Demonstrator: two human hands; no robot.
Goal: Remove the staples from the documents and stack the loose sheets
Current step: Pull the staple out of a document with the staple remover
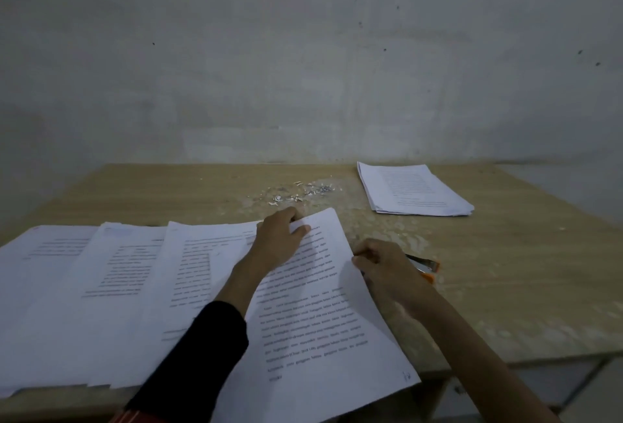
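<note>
At left our documents [101,287] lie fanned. Our left hand [281,233] pinches the top sheet [320,321] at its far corner; our right hand [381,264], fingers curled, clamps its right edge, likely to carry it to the loose stack [414,191] far right.

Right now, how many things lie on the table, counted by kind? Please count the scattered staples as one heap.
Fanned paper sets: 4
Stack of loose sheets: 1
Staple remover: 1
Heap of pulled staples: 1
Total: 7
</note>
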